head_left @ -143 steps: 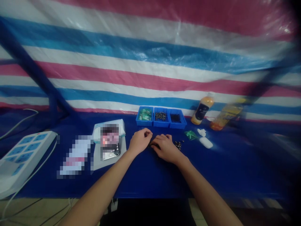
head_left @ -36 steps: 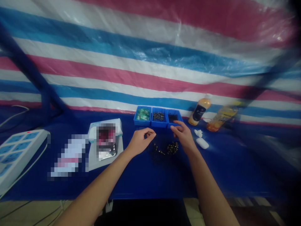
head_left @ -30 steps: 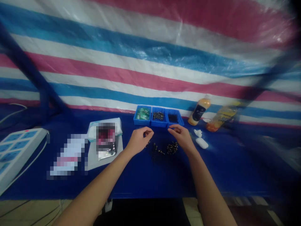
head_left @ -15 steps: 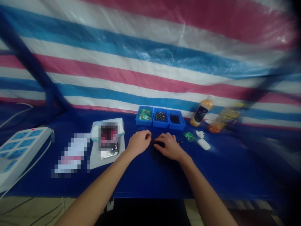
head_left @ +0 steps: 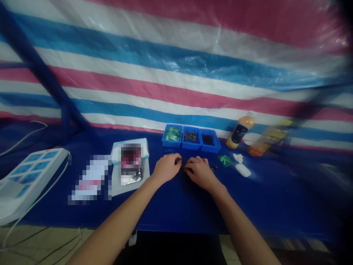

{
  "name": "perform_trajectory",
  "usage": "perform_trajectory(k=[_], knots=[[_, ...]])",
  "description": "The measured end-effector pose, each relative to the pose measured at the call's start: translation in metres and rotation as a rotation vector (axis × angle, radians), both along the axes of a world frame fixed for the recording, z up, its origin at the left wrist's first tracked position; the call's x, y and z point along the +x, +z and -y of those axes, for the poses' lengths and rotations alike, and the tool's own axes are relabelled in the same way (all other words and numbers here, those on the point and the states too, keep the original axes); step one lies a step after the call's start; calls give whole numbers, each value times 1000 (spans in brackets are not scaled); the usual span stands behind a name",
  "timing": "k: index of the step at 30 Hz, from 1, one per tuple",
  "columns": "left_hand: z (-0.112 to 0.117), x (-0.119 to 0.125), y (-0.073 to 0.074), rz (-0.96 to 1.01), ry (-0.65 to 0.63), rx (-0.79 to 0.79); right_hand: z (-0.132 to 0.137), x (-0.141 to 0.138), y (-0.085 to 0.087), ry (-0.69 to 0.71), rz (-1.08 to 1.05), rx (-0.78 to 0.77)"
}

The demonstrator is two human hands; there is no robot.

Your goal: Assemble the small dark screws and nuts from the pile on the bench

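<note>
Over the blue tabletop [head_left: 171, 206], my left hand [head_left: 168, 167] has its fingers curled in and the thumb pressed to them. My right hand [head_left: 200, 172] faces it a short gap away, its thumb and fingers drawn together in a pinch. Whatever either hand holds is too small and dark to make out. Small dark pieces [head_left: 214, 168] lie just right of my right hand. Behind the hands stand three blue bins in a row: one with green packets [head_left: 173, 134], one with small metal parts [head_left: 190, 137], one with dark bits [head_left: 207, 140].
To the right are a green packet [head_left: 225, 160], a white rounded case [head_left: 243, 170] and two bottles, one dark-labelled [head_left: 239, 133], one yellow-labelled [head_left: 268, 140]. At left are a white power strip [head_left: 35, 173] with cables, a blurred-out sheet [head_left: 92, 178] and a white packet [head_left: 117, 186].
The view has shifted slightly, so everything sits a little farther right. My right thumb has closed up toward its fingers. My left hand keeps its curled shape.
</note>
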State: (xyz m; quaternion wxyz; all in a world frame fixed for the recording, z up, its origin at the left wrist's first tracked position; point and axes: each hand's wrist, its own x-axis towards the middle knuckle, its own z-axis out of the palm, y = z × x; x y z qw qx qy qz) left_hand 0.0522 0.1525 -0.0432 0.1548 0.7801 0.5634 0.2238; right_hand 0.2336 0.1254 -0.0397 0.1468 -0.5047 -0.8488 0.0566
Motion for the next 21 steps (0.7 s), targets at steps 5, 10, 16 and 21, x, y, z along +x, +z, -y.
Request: perform_trajectory(k=[5,10,16,21], knots=[[0,1,3,-33,2,-30,2,-5,1,-29,104,41],[0,2,3,-24,2,-32,5,-8,1,-41,132,65],[1,2,4,-11,4,-27,2,-3,-3,-39,96,71],[2,2,4,-10,3,-43,0,-2,-2,-35,90,86]])
